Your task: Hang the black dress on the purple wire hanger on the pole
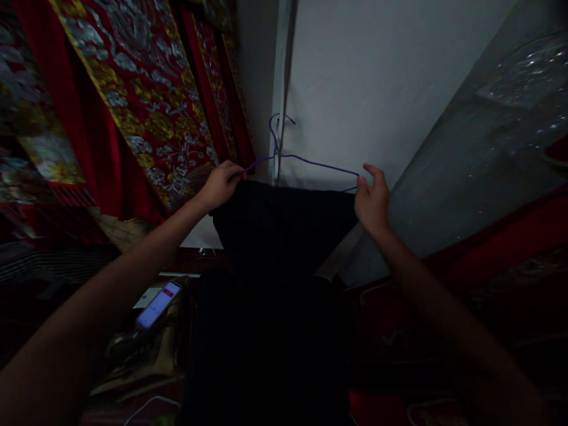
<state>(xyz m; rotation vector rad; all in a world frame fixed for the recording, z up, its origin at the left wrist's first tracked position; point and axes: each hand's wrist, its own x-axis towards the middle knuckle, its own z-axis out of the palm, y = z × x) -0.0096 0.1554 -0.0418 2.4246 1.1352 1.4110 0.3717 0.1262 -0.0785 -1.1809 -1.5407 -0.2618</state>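
Purple wire hanger [310, 163] sits at frame centre, hook up at 12 o'clock, caught on a fitting on the white wall [377, 83]. Its long axis runs roughly level, from 9 to 3 o'clock, right end dipping slightly. Black garment [279, 236] hangs from the hanger bar straight down toward 6 o'clock, its lower part lost in the dark.

Left hand [220, 185] at the hanger's 9 o'clock end: grip closed, fingers curled over the garment's top edge and the hanger tip. Right hand [371, 201] at the 3 o'clock end: thumb and fingers loosely pinched round the wire corner, index finger raised; probably also on the cloth edge, too dim to be sure.

Red embroidered fabric [146, 100] with gold and silver pattern hangs at 10 o'clock from the hanger, just beside the left hand. Lit phone [158, 304] lies at 8 o'clock, below the left forearm, on a cluttered surface. Grey plastic-covered item [497, 130] at 2 o'clock, near the right hand.
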